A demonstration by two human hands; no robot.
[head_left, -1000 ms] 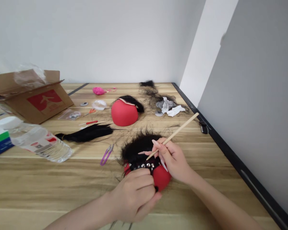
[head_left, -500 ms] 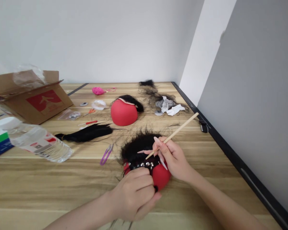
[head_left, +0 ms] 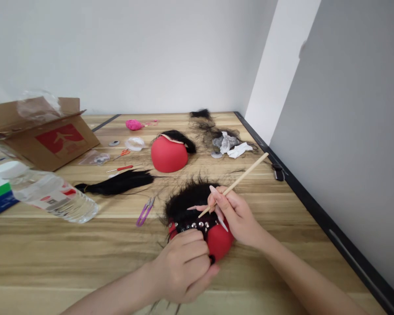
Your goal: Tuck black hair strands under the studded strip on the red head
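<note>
The left hand is curling its fingers against the near side of a red dome; whether it is pinching something there, I cannot tell. The right hand is pinching a wooden stick between thumb and fingers, and the lower tip is pointing at the dark band with silver studs on this dome. The dome is lying on the desk, between and under the two hands, with black hair spreading on its far side. The upper end of the stick is reaching out to the right, near the black edge of the desk. Between the right forearm and this edge, a strip of wood is showing. Left of the left hand, a wider area of wood is running toward the near side.

Beyond the left hand, purple snips are lying nearest, and farther left a hair bundle and a bottle are resting, the bottle on its side. A cardboard box is standing behind the bottle. Straight beyond the hands, a second red dome is sitting, well apart from them. Beyond the right hand, crumpled cloths and a small black object are lying near the edge.
</note>
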